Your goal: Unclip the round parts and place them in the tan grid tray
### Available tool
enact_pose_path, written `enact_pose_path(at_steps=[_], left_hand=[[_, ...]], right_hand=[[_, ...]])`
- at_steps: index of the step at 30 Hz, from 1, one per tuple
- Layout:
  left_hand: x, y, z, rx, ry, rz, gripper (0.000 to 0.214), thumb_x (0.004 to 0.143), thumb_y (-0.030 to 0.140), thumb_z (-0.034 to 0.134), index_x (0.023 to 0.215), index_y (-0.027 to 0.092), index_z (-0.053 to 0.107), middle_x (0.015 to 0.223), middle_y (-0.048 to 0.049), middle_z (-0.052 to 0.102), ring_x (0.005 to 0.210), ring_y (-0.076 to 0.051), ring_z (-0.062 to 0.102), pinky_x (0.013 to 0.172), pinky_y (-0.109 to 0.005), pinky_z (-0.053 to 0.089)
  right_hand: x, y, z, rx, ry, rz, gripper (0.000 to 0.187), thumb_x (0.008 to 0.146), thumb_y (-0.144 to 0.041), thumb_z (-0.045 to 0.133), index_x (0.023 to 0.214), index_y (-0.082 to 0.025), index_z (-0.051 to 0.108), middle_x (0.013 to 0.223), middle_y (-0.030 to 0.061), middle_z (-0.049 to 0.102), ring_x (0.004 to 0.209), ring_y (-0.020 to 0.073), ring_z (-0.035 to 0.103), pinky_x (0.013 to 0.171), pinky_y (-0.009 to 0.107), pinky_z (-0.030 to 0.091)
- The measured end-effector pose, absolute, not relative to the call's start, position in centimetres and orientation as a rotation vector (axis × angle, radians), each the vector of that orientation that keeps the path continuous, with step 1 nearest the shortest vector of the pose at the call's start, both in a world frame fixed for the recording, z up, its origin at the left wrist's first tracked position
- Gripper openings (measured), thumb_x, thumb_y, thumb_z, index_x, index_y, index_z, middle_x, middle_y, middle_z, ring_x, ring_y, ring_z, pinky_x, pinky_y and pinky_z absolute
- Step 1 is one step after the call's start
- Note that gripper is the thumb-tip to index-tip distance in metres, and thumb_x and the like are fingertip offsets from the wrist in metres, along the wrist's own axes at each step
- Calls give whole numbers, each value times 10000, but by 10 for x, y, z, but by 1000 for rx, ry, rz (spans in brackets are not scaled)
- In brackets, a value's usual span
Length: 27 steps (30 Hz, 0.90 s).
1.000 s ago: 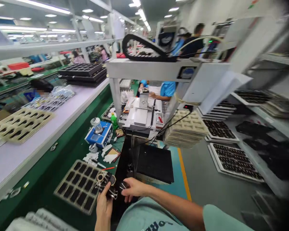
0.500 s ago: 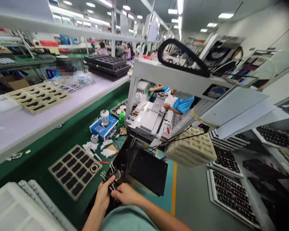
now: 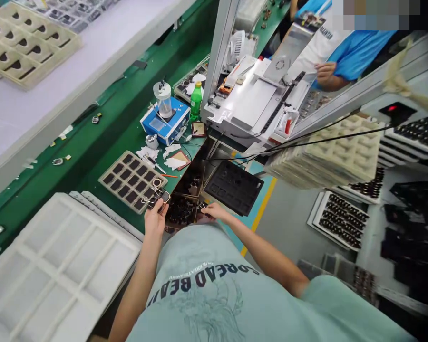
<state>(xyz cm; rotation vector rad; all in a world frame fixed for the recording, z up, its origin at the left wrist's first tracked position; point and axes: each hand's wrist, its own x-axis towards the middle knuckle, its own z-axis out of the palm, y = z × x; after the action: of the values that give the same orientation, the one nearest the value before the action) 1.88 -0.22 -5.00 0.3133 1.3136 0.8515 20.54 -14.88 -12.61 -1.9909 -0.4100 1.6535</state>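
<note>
My left hand [image 3: 156, 212] is closed around a small round dark part [image 3: 163, 197]. Silver wire handles of binder clips [image 3: 150, 201] stick out from its left side. To the right, over the bench edge, my right hand [image 3: 214, 212] pinches a binder clip [image 3: 202, 206], apart from the round part. Between and below the hands sits an open box of dark binder clips [image 3: 181, 209]. Just beyond my left hand lies a compartment tray [image 3: 111, 194] of dark rectangular pieces, with a ring [image 3: 157, 182] on its right corner.
A blue box [image 3: 171, 126] with a clear jar stands near a green bottle [image 3: 196, 100]. White trays [image 3: 57, 256] are stacked at the left. A black tray [image 3: 234, 186] lies right of the box. Across the machine frame is a co-worker's hand [image 3: 325, 73].
My hands have separated: the right has moved away to the right with a clip, while the left keeps the round part. The view has tilted downward.
</note>
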Motion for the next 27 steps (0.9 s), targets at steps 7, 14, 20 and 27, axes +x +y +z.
enact_pose_path(at_steps=[7, 14, 20, 27], left_hand=[[12, -8, -52, 445, 1392, 876, 226, 720, 43, 754, 875, 155, 635, 811, -4, 698, 667, -88, 652, 704, -231, 564], [16, -24, -43, 775, 1372, 651, 417, 572, 72, 848, 947, 137, 677, 860, -32, 701, 702, -125, 653, 701, -259, 566], [21, -29, -33, 1056, 1275, 526, 535, 497, 111, 889, 1003, 153, 718, 936, -62, 726, 819, -183, 675, 760, -265, 553], [34, -4, -70, 1025, 1179, 451, 634, 446, 241, 919, 1022, 194, 658, 900, -67, 730, 774, -251, 711, 689, -342, 578]], right_hand=[[198, -130, -161, -2094, -490, 1638, 303, 744, -273, 813, 931, -68, 690, 648, 79, 684, 589, 179, 644, 608, 256, 496], [187, -98, -115, -1562, -613, 1568, 449, 914, -346, 650, 1301, -123, 596, 1244, 145, 661, 1033, 182, 657, 850, 264, 505], [178, -82, -52, -1326, -569, 1392, 255, 836, -311, 724, 883, -60, 723, 769, 0, 662, 714, 77, 551, 701, 185, 433], [186, -72, -49, -1330, -414, 1153, 409, 620, -527, 832, 648, -131, 734, 581, -40, 552, 602, 93, 457, 613, 242, 368]])
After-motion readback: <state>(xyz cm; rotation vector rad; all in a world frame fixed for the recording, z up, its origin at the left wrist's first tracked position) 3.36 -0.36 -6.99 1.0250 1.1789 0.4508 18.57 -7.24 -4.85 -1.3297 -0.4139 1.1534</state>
